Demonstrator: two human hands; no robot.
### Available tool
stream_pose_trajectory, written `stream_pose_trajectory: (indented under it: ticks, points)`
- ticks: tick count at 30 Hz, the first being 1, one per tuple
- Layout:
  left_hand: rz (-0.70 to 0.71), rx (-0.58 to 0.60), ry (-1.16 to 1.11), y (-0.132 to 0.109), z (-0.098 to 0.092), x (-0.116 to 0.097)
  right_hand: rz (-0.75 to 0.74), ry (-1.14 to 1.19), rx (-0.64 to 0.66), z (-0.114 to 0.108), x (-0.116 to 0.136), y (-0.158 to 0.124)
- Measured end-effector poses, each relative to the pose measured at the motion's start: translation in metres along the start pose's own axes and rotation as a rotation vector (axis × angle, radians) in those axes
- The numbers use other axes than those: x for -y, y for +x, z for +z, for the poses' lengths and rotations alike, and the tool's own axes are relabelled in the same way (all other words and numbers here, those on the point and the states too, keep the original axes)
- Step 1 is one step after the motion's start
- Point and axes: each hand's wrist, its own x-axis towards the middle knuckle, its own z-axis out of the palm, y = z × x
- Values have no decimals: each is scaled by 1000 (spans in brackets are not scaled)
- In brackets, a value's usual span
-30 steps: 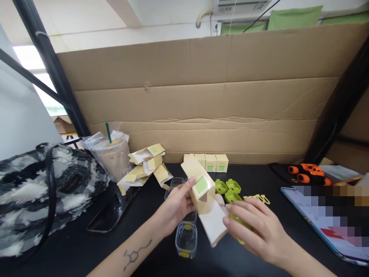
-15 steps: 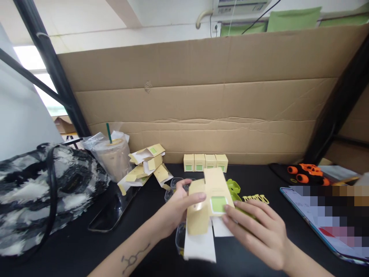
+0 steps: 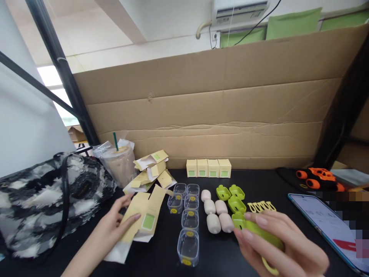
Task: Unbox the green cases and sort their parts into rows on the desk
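flattened carton (image 3: 145, 217) moved left, laid on table (image 3: 225, 261)

A black table (image 3: 161, 261) carries clear cups (image 3: 188, 219) at centre, small boxes (image 3: 208, 168) behind, a bag (image 3: 37, 200) at left.

Left hand (image 3: 111, 227) extended forward and low at lower left, palm down, fingers spread and nearly flat, thumb out to the side; bare forearm runs back to the bottom edge. Right hand (image 3: 271, 240) at lower right, knuckles up, fingers (image 3: 259, 221) curled inward in a loose closed grip, fingertips pointing left. Hands well apart, neither overlapping the other.
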Motion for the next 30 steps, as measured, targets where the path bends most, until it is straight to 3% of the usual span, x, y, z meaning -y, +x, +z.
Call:
stream_pose_trajectory:
  ticks: [2,4,7,13,20,27,30]
  points:
    - [120,29,220,0,4,10,-39,0,10,-2,2,1]
    - [271,-28,388,3,9,11,-38,17,17,-1,2,1]
    - [420,-66,471,5,16,5,-6,44,20,4,-2,-1]
    - [354,19,496,-7,34,-3,39,48,25,11,-8,-7]
    - [447,-82,681,7,47,7,18,56,43,9,-6,-4]
    - [522,-146,433,24,44,7,216,211,115,13,-10,-2]
    - [436,-266,33,21,49,-17,267,283,137,16,-14,-2]
